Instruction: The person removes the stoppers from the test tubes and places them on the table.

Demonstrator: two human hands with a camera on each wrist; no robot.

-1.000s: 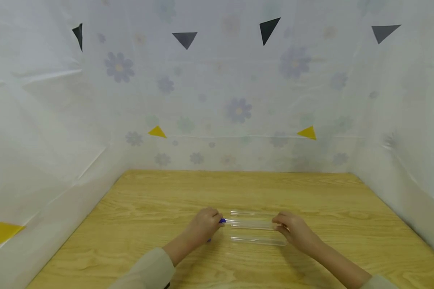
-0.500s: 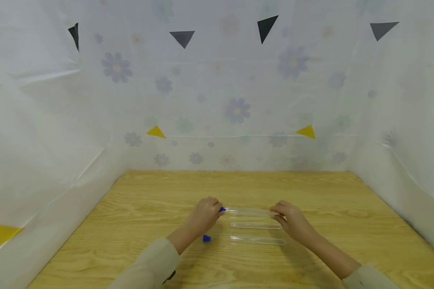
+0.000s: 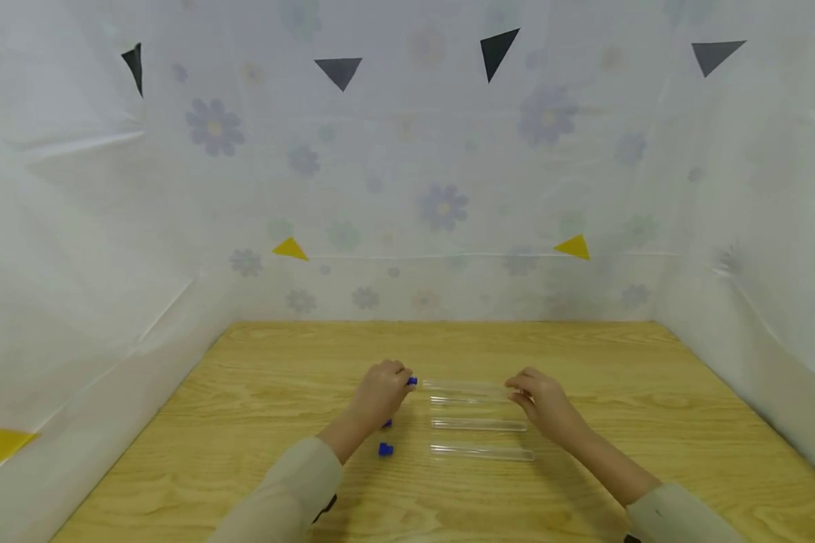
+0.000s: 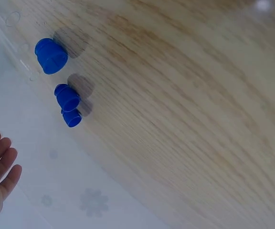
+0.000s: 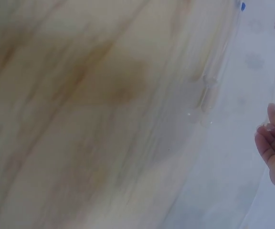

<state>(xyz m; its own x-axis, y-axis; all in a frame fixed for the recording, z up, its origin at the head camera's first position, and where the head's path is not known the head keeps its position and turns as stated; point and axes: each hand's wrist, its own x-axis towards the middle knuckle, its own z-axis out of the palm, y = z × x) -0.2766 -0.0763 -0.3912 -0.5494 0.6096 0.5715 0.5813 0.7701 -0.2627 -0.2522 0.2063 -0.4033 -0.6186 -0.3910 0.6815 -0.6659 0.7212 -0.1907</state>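
Note:
Between its thumb and fingers my left hand (image 3: 380,394) pinches a blue cap (image 3: 413,381). Opposite it, my right hand (image 3: 545,405) holds a clear test tube (image 3: 465,386) by its rounded end, raised and roughly level. A narrow gap separates the cap from the tube's mouth. Below lie three more clear test tubes in a row: a far one (image 3: 469,401), a middle one (image 3: 478,424) and a near one (image 3: 482,452). In the left wrist view, three blue caps rest on the table: a large-looking one (image 4: 51,56), another (image 4: 67,98) and a third (image 4: 71,118) partly behind it.
The wooden table (image 3: 299,354) is enclosed by pale flowered sheeting (image 3: 407,166) at the back and both sides. Black and yellow triangles are stuck on the sheeting.
Both hands have moved away from the body, past the far tube on the table. The cap and held tube, touching half a second ago, are now apart. Table caps have come into view.

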